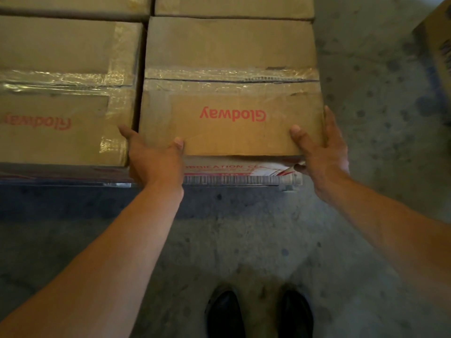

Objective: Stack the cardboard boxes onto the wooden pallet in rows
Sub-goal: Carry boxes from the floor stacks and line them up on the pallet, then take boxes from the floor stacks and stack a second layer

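While four taped-shut cardboard boxes fill the upper frame, contents hidden, the left hand (152, 154) and right hand (319, 147) grip the near corners of the centre box (229, 86), thumbs on top, fingers clamped on its sides, beside its neighbour box (66, 91) at left.

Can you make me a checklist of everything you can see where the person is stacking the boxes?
Surface: grey speckled concrete floor; pallet not clearly seen.
Job's things: Glodway box, taped, on a printed box below; neighbour box beside it with a narrow gap; more boxes behind.
Clutter: another carton at right edge.
Grippers: left hand and right hand hold the Glodway box's near corners.
Cables: nothing seen.
Surroundings: black shoes on the floor.
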A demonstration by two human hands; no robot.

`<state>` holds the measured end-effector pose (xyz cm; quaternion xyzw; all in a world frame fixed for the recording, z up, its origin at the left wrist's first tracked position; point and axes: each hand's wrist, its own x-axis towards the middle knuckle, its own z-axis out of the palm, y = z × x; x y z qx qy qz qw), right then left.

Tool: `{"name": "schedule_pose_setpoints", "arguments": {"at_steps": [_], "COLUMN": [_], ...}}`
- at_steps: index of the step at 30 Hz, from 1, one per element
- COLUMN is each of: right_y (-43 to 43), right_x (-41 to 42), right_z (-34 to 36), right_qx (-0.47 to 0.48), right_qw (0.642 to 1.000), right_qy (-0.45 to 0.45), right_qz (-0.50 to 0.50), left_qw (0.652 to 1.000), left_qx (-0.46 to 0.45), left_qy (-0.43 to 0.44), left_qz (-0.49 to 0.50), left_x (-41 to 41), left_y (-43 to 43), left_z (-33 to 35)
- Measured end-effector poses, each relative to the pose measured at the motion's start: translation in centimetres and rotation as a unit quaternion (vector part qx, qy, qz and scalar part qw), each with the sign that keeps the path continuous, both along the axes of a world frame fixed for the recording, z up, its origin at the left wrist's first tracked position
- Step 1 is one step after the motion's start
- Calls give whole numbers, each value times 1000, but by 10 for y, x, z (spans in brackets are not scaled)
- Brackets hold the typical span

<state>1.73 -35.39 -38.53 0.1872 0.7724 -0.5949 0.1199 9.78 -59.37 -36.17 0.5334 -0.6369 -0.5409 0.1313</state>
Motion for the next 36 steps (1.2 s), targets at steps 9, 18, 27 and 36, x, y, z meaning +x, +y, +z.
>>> {"name": "schedule_pose_setpoints", "arguments": {"at_steps": [9,18,27,36], "right_y": [6,28,93,197], "right_x": [-5,-15,-38,-4], "right_z": [6,123,491,725], "right_qx": [98,294,351,376], "right_qw": [994,946,915,873], "right_qy": [8,48,194,294], "right_qz": [51,131,50,-101], "left_qw": [997,955,815,762], "left_qx": [-41,-162,-432,-456], "left_qy": [-56,-149,13,173], "left_qz": [-31,-198,-385,-426], "left_x": [-5,23,-60,-114], "left_y": [1,14,27,123], "left_z": [0,108,461,693]}}
